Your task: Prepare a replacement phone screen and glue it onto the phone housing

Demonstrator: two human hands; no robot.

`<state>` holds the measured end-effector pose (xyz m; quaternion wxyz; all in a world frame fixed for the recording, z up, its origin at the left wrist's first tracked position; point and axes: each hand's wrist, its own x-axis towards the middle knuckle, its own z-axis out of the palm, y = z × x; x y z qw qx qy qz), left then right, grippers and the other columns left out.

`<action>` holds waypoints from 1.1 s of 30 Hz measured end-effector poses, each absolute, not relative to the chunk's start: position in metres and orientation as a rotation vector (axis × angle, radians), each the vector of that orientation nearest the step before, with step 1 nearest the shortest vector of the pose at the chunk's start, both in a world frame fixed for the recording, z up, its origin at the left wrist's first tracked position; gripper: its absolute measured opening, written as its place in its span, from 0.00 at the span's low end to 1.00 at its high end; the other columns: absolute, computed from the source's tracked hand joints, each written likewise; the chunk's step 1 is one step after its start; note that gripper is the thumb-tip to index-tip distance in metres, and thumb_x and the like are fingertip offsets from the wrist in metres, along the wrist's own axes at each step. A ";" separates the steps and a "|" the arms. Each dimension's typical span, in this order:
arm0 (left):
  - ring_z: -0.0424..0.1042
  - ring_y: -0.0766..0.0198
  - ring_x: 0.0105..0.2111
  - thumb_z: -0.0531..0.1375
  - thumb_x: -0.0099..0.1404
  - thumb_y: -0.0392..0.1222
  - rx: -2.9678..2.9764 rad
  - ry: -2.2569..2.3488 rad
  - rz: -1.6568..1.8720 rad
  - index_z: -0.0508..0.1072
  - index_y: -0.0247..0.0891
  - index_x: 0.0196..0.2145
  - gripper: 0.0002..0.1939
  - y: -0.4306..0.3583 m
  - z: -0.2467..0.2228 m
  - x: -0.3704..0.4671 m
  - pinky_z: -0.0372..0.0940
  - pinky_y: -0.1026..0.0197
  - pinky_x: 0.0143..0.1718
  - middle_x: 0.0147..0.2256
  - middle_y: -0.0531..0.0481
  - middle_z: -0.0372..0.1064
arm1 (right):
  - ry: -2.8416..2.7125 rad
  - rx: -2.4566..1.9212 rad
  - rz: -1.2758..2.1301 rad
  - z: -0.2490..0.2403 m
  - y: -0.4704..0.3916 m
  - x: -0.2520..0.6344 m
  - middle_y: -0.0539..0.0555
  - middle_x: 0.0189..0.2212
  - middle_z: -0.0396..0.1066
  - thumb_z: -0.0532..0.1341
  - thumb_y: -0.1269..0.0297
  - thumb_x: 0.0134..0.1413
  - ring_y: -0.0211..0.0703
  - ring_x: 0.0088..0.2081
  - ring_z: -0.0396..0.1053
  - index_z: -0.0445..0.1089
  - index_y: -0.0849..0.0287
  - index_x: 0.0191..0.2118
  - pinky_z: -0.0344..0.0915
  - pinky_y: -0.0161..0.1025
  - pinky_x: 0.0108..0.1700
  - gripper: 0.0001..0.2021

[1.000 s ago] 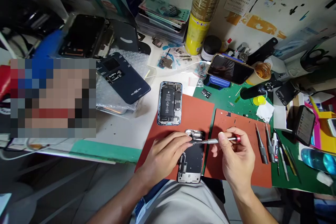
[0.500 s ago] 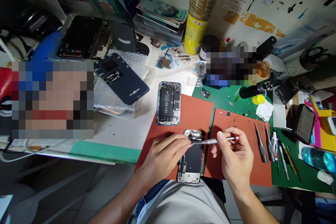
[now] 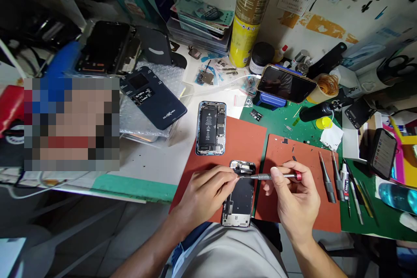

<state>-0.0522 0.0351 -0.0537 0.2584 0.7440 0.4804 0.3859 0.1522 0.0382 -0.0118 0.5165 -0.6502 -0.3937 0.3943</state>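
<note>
My right hand point(image 3: 296, 200) is closed around a slim metal precision screwdriver point(image 3: 263, 177) with a knurled grip and a red end cap. It lies nearly level, pointing left. The fingers of my left hand point(image 3: 211, 186) are pinched together at the tool's tip; whether they hold the tip or some tiny part is hidden. Below them lies a detached phone screen assembly point(image 3: 243, 202), its inner side facing up, at the mat's near edge. Just beyond, an opened phone body point(image 3: 210, 128) shows its battery and circuit board.
Red-brown mats point(image 3: 306, 208) lie under the work. To the right are tweezers point(image 3: 326, 178), a glue tube point(image 3: 344, 182) and several thin tools. A phone on a blue stand point(image 3: 270, 100), a spray can point(image 3: 252, 17) and a dark blue device point(image 3: 156, 100) stand or lie further back.
The screwdriver has tilted to nearly level, its red end slightly lower. Both hands keep almost the same pose. The whole view has shifted a little.
</note>
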 end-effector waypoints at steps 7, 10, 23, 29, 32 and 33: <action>0.84 0.65 0.38 0.61 0.78 0.33 2.037 1.308 1.043 0.78 0.42 0.42 0.07 0.036 -0.053 -0.052 0.74 0.63 0.44 0.39 0.52 0.83 | -0.982 -1.542 0.933 -0.014 0.034 0.154 0.46 0.27 0.77 0.75 0.59 0.62 0.37 0.20 0.75 0.72 0.55 0.45 0.75 0.34 0.25 0.14; 0.84 0.65 0.38 0.61 0.78 0.34 2.049 1.307 1.048 0.77 0.41 0.42 0.07 0.037 -0.052 -0.051 0.74 0.64 0.44 0.39 0.52 0.83 | -1.013 -1.535 0.922 -0.015 0.032 0.156 0.46 0.29 0.78 0.75 0.61 0.62 0.37 0.21 0.76 0.73 0.54 0.45 0.76 0.34 0.26 0.13; 0.84 0.66 0.41 0.60 0.80 0.34 2.062 1.245 0.989 0.78 0.40 0.45 0.07 0.037 -0.056 -0.053 0.74 0.65 0.46 0.41 0.53 0.83 | -1.192 -1.475 0.995 -0.008 0.033 0.167 0.48 0.35 0.79 0.72 0.65 0.66 0.38 0.28 0.79 0.74 0.52 0.51 0.79 0.36 0.33 0.11; 0.83 0.67 0.40 0.60 0.79 0.34 2.075 1.241 0.996 0.77 0.40 0.45 0.05 0.037 -0.057 -0.053 0.71 0.65 0.45 0.41 0.54 0.82 | -1.278 -1.445 1.030 -0.007 0.032 0.172 0.49 0.39 0.81 0.70 0.68 0.67 0.39 0.34 0.82 0.74 0.50 0.53 0.82 0.35 0.39 0.12; 0.83 0.67 0.40 0.60 0.79 0.33 2.081 1.234 0.994 0.76 0.40 0.45 0.05 0.037 -0.056 -0.052 0.70 0.65 0.45 0.40 0.55 0.82 | -1.261 -1.440 1.040 -0.007 0.032 0.172 0.49 0.37 0.81 0.70 0.69 0.68 0.39 0.32 0.82 0.74 0.50 0.52 0.82 0.34 0.37 0.11; 0.83 0.67 0.41 0.60 0.79 0.33 2.083 1.229 0.993 0.75 0.40 0.45 0.05 0.037 -0.056 -0.052 0.70 0.65 0.45 0.40 0.55 0.82 | -1.250 -1.440 1.044 -0.007 0.033 0.171 0.48 0.36 0.81 0.70 0.68 0.67 0.39 0.31 0.82 0.74 0.50 0.51 0.81 0.34 0.36 0.11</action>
